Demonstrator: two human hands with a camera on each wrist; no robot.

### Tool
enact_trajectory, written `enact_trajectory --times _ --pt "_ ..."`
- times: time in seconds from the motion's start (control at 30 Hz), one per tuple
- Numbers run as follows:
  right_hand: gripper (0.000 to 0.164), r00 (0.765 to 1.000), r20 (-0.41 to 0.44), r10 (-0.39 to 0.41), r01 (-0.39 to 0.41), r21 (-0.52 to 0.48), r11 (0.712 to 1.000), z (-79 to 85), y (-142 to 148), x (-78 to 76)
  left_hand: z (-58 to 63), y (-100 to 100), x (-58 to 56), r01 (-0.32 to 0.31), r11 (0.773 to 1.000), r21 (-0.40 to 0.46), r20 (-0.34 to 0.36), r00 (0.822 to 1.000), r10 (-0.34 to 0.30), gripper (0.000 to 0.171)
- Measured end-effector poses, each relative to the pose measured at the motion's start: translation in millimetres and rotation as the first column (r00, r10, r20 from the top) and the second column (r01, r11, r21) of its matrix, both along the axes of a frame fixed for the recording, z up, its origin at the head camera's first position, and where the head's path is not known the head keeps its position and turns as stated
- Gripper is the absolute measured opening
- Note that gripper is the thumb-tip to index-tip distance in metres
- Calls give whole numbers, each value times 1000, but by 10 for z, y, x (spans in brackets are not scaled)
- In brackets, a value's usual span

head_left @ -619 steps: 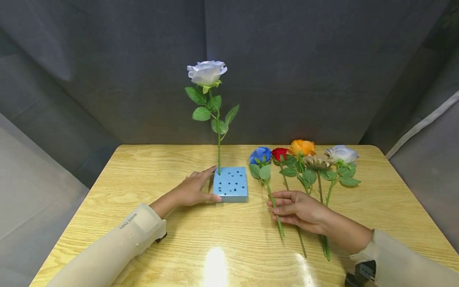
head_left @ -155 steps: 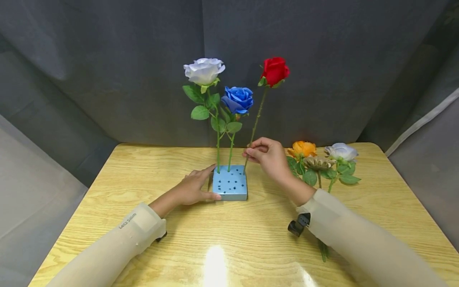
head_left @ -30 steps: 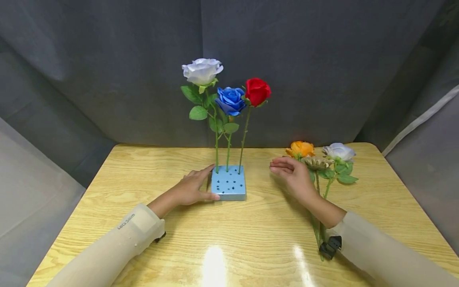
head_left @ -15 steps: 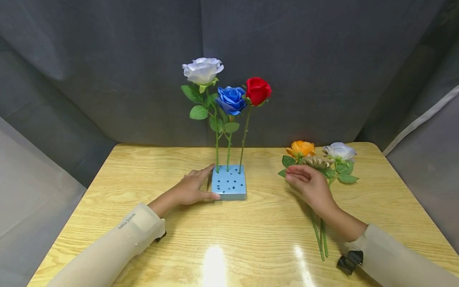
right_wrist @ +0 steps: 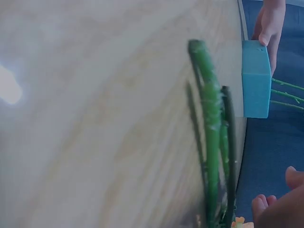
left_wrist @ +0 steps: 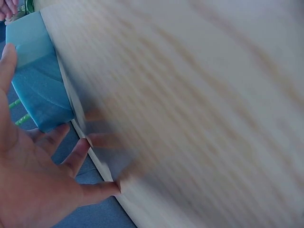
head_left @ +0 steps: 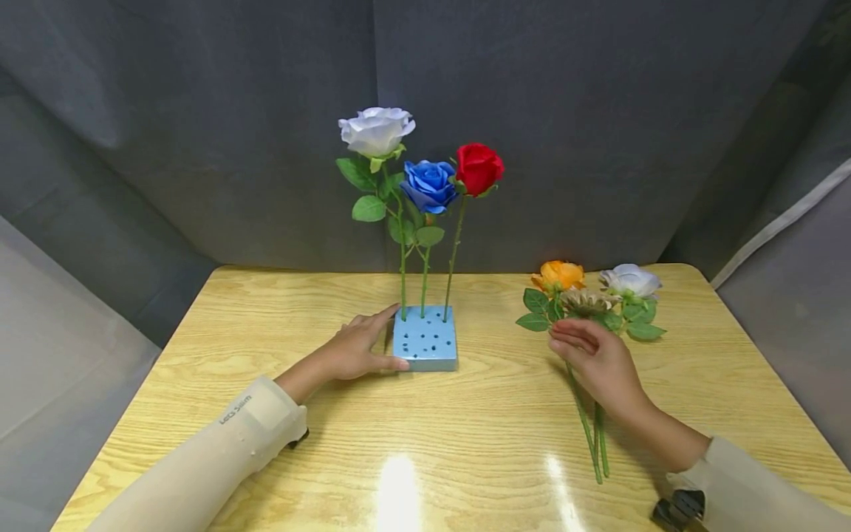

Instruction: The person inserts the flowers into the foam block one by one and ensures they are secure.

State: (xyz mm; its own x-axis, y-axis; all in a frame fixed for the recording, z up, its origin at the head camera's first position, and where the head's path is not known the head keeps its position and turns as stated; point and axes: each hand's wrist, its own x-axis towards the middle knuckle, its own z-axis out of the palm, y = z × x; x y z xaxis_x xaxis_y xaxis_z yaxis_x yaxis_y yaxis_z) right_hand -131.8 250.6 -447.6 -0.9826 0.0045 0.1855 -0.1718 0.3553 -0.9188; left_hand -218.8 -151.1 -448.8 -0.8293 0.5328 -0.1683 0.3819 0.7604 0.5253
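Observation:
A pale blue block (head_left: 425,355) with many small holes sits on the table. My left hand (head_left: 355,353) holds its left side, thumb at the front corner and forefinger at the back. Along the block's back row stand a white rose (head_left: 376,133), a blue rose (head_left: 428,186) and a red rose (head_left: 479,170). My right hand (head_left: 601,369), fingers loosely bent, hovers by the stems of an orange rose (head_left: 558,275), a brownish flower (head_left: 588,298) and another white rose (head_left: 630,281). In the right wrist view, thumb and fingers are apart beside the green stems (right_wrist: 212,137).
The wooden table (head_left: 319,458) reaches back to a dark grey curtain (head_left: 598,148). The lying flowers overlap at the right, blooms away from me and stem ends toward me. The standing roses rise high above the block.
The blue and red roses, earlier lying and then held by my right hand, now stand in the block. That hand has since moved right to the lying flowers. The left hand stays put.

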Motion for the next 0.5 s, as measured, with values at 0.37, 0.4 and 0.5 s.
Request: enact_trajectory --times 0.37,0.4,0.5 --pt "53 998 67 -21 14 106 994 20 83 135 -8 -5 3 8 1000 -4 1 1000 -8 113" --pt "53 997 73 -23 14 119 993 24 90 149 -9 -5 3 9 1000 -4 0 1000 -9 113" --pt "54 995 90 -29 14 163 987 34 106 192 -5 -4 4 10 1000 -3 0 1000 -10 113"
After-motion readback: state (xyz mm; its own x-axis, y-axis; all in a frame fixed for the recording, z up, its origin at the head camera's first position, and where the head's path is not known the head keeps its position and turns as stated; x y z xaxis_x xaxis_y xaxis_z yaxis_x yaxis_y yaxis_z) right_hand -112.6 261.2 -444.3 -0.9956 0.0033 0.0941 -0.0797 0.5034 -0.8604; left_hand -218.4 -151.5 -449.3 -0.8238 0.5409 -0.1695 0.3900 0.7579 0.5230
